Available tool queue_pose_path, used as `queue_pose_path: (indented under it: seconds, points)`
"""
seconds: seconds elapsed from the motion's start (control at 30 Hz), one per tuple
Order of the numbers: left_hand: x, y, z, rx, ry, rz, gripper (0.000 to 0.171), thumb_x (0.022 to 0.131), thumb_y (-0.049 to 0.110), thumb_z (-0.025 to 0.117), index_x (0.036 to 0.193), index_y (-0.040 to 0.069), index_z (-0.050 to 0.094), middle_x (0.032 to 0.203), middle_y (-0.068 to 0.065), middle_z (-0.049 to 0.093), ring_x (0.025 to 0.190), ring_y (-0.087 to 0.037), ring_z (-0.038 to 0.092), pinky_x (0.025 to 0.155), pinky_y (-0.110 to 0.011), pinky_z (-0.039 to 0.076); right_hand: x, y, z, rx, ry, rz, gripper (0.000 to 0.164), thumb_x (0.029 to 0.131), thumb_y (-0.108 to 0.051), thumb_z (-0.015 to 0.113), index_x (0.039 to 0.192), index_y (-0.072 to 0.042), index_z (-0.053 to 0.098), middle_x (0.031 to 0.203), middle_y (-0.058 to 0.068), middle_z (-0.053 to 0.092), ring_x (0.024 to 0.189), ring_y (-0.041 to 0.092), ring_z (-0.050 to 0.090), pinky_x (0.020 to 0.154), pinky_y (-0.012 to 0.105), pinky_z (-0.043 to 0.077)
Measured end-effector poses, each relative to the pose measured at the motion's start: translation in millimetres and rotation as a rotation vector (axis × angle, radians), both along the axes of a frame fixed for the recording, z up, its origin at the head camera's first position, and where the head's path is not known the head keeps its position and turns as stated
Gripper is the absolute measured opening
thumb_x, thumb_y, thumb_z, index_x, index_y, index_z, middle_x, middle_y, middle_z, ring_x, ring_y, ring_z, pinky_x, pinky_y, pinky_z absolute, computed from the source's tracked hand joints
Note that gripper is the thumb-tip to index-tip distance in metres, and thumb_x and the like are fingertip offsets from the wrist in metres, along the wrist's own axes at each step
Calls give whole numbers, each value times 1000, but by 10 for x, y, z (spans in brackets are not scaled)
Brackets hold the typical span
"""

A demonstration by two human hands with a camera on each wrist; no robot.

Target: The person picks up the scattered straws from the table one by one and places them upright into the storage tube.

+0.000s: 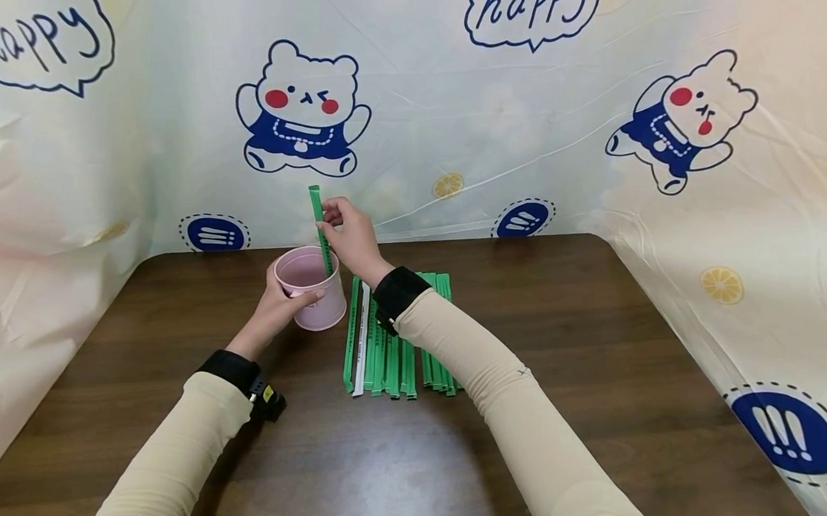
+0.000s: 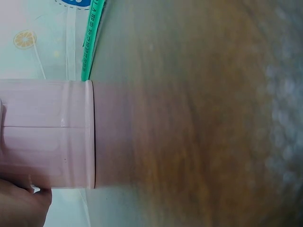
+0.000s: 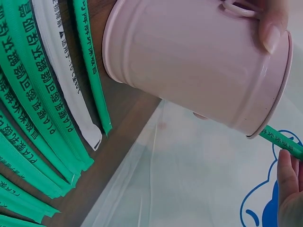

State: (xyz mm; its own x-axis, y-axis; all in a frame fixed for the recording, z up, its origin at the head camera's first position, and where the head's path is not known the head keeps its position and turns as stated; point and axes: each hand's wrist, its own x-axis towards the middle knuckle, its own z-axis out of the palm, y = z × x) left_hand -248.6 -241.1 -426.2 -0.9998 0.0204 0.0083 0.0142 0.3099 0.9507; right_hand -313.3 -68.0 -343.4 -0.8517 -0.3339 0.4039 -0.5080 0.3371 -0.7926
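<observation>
My left hand [image 1: 277, 302] grips a pink bucket [image 1: 324, 308] from its left side, the thumb lying across the front near the rim. Above the bucket, my right hand [image 1: 348, 234] pinches a green-wrapped straw [image 1: 316, 206]; the straw's lower end is inside the bucket, hidden by its wall in the right wrist view. Just right of the bucket lies a row of wrapped straws [image 1: 391, 369], several green ones and one white straw [image 1: 362, 340], partly covered by my right forearm. The left wrist view shows the bucket's side [image 2: 47, 142] and one green straw [image 2: 93, 38] beside it.
A brown wooden table [image 1: 335, 462] carries everything, its far edge close behind the bucket. Patterned sheeting [image 1: 420, 97] with bears and lettering hangs behind and along both sides. Black wrist cameras [image 1: 238, 377] are strapped over the beige sleeves.
</observation>
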Motion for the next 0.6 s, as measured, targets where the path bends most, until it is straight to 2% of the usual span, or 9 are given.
queue_pose_path:
  seconds: [0.3,0.6]
  points:
    - [-38,-16,-4,1,-31,9,99,94,21,65,160,13,-8,166,-22,13,151,-36,21,127,-57,24,-6,-17,-6,-14,-17,7,31,101,-8,61,131,0,57,117,16,67,112,25,65,92,21,53]
    - [-45,-7,-8,-4,-45,6,100,94,21,65,160,13,-10,166,-22,11,151,-37,20,128,-58,23,-22,35,-17,24,-20,-4,33,102,-10,62,133,0,57,117,15,67,112,24,65,92,22,53]
